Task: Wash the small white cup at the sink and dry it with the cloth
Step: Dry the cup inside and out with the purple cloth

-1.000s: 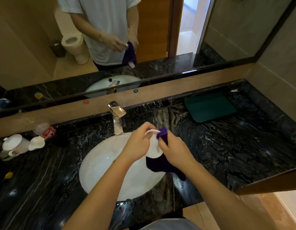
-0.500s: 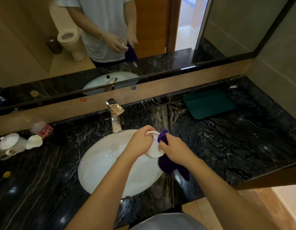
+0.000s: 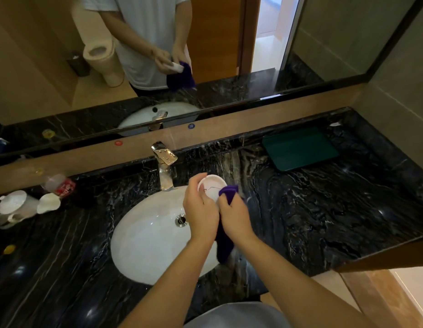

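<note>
While held over the right rim of the oval white basin [image 3: 144,245], the small white ceramic cup [image 3: 211,187] sat gripped in the left hand [image 3: 199,209]; right hand [image 3: 236,217] fingers pinched the purple cloth [image 3: 225,242] against it. Washing apparently done; drying under way, unfinished.

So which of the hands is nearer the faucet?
Left. The left hand holds the cup just right of the faucet; the right hand, with the cloth, is farther right.

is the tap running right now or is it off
Off, as far as the view shows: no stream falls from the faucet spout into the sink basin, where no water pools around the drain.
</note>
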